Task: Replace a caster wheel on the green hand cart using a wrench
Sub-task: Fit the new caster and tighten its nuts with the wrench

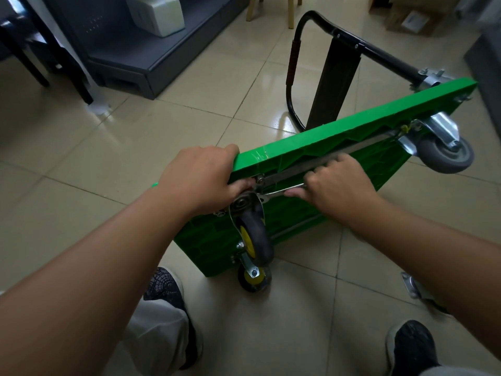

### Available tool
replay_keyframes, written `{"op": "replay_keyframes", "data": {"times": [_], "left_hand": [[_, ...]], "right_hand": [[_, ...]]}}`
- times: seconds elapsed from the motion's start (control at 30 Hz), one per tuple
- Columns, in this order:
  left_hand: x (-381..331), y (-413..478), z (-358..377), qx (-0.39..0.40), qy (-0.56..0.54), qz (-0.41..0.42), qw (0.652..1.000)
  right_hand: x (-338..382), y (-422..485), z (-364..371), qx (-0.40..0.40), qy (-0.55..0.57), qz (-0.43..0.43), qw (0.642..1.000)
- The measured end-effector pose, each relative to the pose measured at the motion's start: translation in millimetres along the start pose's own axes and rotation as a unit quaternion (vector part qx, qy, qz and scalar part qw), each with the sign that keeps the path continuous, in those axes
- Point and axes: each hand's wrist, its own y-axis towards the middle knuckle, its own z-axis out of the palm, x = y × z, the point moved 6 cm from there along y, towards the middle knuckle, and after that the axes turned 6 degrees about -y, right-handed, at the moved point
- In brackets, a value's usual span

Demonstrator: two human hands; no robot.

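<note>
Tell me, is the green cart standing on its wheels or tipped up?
Tipped up. The green cart stands on one edge, underside toward the camera; the grey caster hangs in the air.

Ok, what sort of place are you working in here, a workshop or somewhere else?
Probably an indoor storeroom or office rather than a workshop: glossy beige floor tiles, a dark grey shelving unit and cardboard boxes at the far side.

We see a glossy beige tiled floor (189, 85). At upper left a dark grey low shelf (151, 54) carries a white box (156, 13), and black furniture legs (40, 52) stand just beside it. Pale wooden legs (291, 12) show at the top edge, cardboard boxes (417, 20) at upper right
</note>
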Motion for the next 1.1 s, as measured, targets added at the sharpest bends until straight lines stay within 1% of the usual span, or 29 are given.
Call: {"op": "replay_keyframes", "data": {"times": [0.13, 0.23, 0.3, 0.37, 0.4, 0.43, 0.47, 0.5, 0.53, 0.57, 0.6, 0.63, 0.67, 0.7, 0.73, 0.77, 0.8, 0.83, 0.87, 0.9, 0.93, 0.97, 1.0, 1.03, 1.07, 1.1], "left_hand": [[0.5, -0.2, -0.1, -0.004, 0.0, 0.0, 1.0], [0.9, 0.4, -1.0, -0.005, 0.002, -0.002, 1.0], [1.2, 0.1, -0.9, -0.006, 0.002, -0.004, 1.0], [1.7, 0.3, -1.0, -0.007, 0.002, -0.005, 1.0], [2.0, 0.4, -0.8, -0.007, 0.003, -0.005, 1.0], [2.2, 0.6, -0.8, -0.007, 0.004, -0.005, 1.0], [2.2, 0.6, -0.7, -0.005, 0.003, -0.006, 1.0], [2.0, 0.6, -0.6, -0.005, 0.003, -0.007, 1.0], [1.7, 0.6, -0.7, -0.006, 0.002, -0.007, 1.0], [1.0, 0.4, -0.7, -0.008, 0.003, -0.005, 1.0], [0.4, 0.2, -0.9, -0.01, 0.004, -0.003, 1.0], [-0.1, 0.1, -1.2, -0.012, 0.004, -0.001, 1.0], [0.1, 0.1, -1.3, -0.012, 0.005, 0.0, 1.0], [0.4, 0.1, -1.4, -0.011, 0.005, 0.001, 1.0], [1.0, 0.2, -1.2, -0.01, 0.004, 0.001, 1.0], [1.7, 0.4, -1.0, -0.01, 0.004, 0.0, 1.0], [2.3, 0.5, -1.1, -0.011, 0.004, 0.0, 1.0], [2.6, 0.4, -0.8, -0.011, 0.004, 0.0, 1.0], [2.5, 0.2, 0.1, -0.011, 0.004, 0.001, 1.0], [2.6, -0.2, -0.2, -0.011, 0.004, 0.001, 1.0], [3.0, 0.5, 0.8, -0.009, 0.002, 0.0, 1.0], [3.3, 1.0, 1.6, -0.007, 0.001, 0.0, 1.0], [3.4, 0.9, 1.7, -0.005, -0.001, 0.001, 1.0], [3.5, 0.8, 1.5, -0.003, -0.002, 0.001, 1.0], [3.6, 0.8, 1.2, -0.002, -0.003, 0.0, 1.0], [3.4, 0.9, 1.0, -0.001, -0.004, 0.0, 1.0]], "right_hand": [[8.4, -11.1, 34.3, 0.005, 0.052, 0.089, 0.995], [18.8, -16.4, 53.7, -0.006, 0.111, 0.125, 0.986], [27.4, -20.0, 60.8, 0.015, 0.17, 0.147, 0.974], [42.4, -25.2, 73.2, 0.062, 0.243, 0.175, 0.952], [53.4, -28.2, 81.9, 0.085, 0.3, 0.196, 0.93], [64.9, -31.0, 86.5, 0.1, 0.372, 0.222, 0.896], [82.5, -33.3, 93.0, 0.118, 0.458, 0.254, 0.844], [100.9, -35.3, 93.1, 0.121, 0.549, 0.276, 0.78], [120.7, -36.3, 90.7, 0.125, 0.641, 0.303, 0.694], [138.9, -34.9, 88.0, 0.123, 0.728, 0.333, 0.587], [154.2, -33.8, 84.0, 0.128, 0.793, 0.368, 0.468], [166.0, -29.5, 75.2, 0.13, 0.841, 0.381, 0.362], [174.5, -25.5, 67.9, 0.138, 0.863, 0.379, 0.304], [179.5, -23.4, 60.7, 0.14, 0.877, 0.369, 0.272], [182.7, -28.8, 61.7, 0.149, 0.877, 0.364, 0.276], [181.9, -36.7, 68.4, 0.165, 0.859, 0.364, 0.32], [179.0, -47.6, 79.8, 0.194, 0.813, 0.359, 0.416], [178.0, -59.0, 87.4, 0.225, 0.759, 0.321, 0.521], [175.1, -70.8, 93.2, 0.263, 0.682, 0.267, 0.628], [171.0, -80.8, 99.6, 0.292, 0.596, 0.202, 0.721], [162.4, -87.8, 102.8, 0.314, 0.491, 0.145, 0.799], [150.2, -89.0, 100.8, 0.312, 0.381, 0.09, 0.866], [135.9, -87.0, 95.5, 0.304, 0.292, 0.047, 0.905], [116.9, -82.3, 86.9, 0.289, 0.239, 0.027, 0.927], [97.4, -76.2, 77.3, 0.271, 0.202, 0.023, 0.941], [77.4, -68.0, 65.4, 0.236, 0.17, 0.025, 0.956]]}}
